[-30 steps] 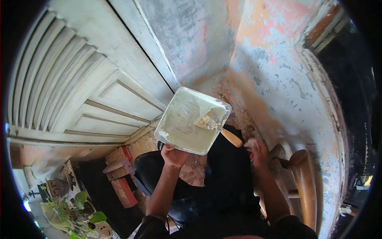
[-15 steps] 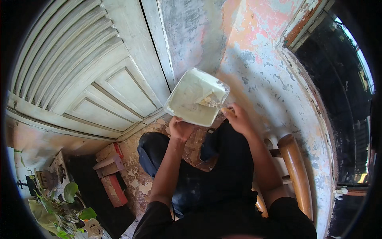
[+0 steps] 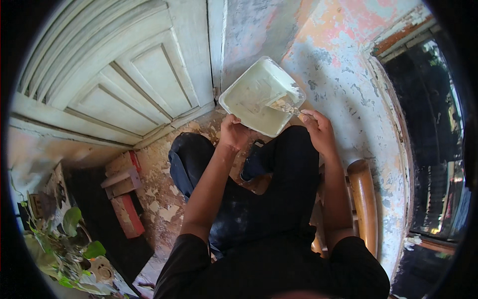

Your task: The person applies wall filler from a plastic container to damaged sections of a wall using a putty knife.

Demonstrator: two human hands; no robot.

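A white square tub (image 3: 285, 75), smeared inside with off-white paste, is tilted above my knees. My left hand (image 3: 233, 132) grips its near-left rim, thumb over the edge and the other fingers hidden underneath. In my right hand (image 3: 318, 130) is the handle of a putty knife (image 3: 286, 105), fingers wrapped around it at the tub's right rim. Its paste-streaked blade reaches into the tub and lies low against the paste.
A pale louvred door (image 3: 149, 74) stands ahead on the left, beside a peeling wall (image 3: 343, 94). Close to my right arm is a varnished wooden chair (image 3: 363, 204). Red-and-grey blocks (image 3: 127, 214) and a leafy plant (image 3: 72, 222) sit to the left. Paint flakes litter the floor (image 3: 164, 199).
The tub and both hands now appear higher and slightly to the right, with the view itself shifted. The putty knife blade remains inside the tub; both grips are kept.
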